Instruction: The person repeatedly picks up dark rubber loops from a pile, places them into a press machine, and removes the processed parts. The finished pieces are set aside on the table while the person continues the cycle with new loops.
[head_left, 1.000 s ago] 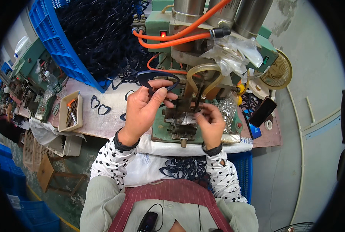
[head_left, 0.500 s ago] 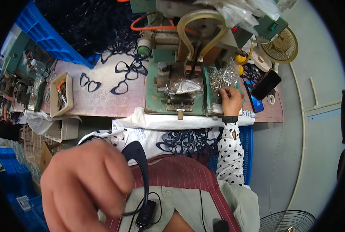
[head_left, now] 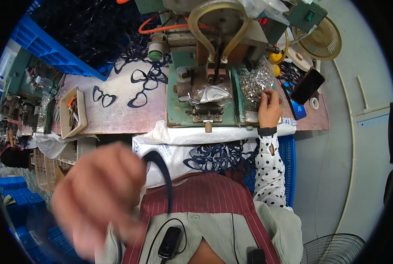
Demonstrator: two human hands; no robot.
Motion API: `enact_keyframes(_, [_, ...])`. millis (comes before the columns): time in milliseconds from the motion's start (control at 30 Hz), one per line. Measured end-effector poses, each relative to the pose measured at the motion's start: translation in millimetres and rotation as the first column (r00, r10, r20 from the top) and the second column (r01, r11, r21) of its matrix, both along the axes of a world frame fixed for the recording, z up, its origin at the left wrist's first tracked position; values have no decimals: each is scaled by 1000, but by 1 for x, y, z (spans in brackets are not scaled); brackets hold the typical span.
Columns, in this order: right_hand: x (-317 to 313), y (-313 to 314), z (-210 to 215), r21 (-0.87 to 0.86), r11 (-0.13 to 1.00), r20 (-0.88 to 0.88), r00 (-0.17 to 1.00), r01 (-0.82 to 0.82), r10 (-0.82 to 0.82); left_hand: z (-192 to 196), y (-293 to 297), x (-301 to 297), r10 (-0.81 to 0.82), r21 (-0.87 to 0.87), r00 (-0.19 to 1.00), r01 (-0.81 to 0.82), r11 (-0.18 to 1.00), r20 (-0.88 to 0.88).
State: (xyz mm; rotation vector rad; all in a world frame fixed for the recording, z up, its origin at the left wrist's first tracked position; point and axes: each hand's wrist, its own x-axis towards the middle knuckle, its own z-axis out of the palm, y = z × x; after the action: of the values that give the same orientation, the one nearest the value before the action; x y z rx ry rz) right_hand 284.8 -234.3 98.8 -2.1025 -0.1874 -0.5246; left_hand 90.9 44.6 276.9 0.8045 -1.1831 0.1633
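Observation:
My left hand (head_left: 100,187), large, close to the camera and smeared by motion, is closed on a dark blue eyeglass frame front (head_left: 165,178). Its curved rim sticks out to the right of the fingers; the rest is hidden behind the hand. On the bench, my right hand (head_left: 270,109) has its fingers pinched at the near right edge of a pile of small shiny metal parts (head_left: 250,84) in a clear bag. What lies between those fingertips cannot be made out. Left of the pile stands a green bench machine (head_left: 179,108) with a plastic-wrapped piece (head_left: 213,93) on its fixture.
Several dark frame fronts (head_left: 218,157) lie on white sacking at my lap. More frames (head_left: 103,97) lie on the bench beside a tool tray (head_left: 80,112) and a blue crate (head_left: 60,46). At right are a phone (head_left: 308,86), a tape roll (head_left: 314,103) and a fan (head_left: 322,37).
My left hand has risen slightly and blurred, and less of the frame's lower rim shows. My right hand stays at the metal parts. The whole view has shifted a little.

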Motion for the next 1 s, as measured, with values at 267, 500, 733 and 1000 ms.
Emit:
enact_keyframes(267, [-42,52,67,362,888,12,954,-284,300,-49,-7,18,920,503,349,-771,391,-180])
enact_keyframes(500, [-59,95,73,274,911,133,951,-307,281,-29,-6,71,887,400,282,-813,423,-365])
enact_keyframes(733, [-65,115,77,693,658,35,926,-294,377,-31,-8,70,902,392,252,-835,386,-350])
enact_keyframes(1000, [-37,90,64,374,866,154,943,-331,294,-96,-54,55,685,241,324,-946,217,652])
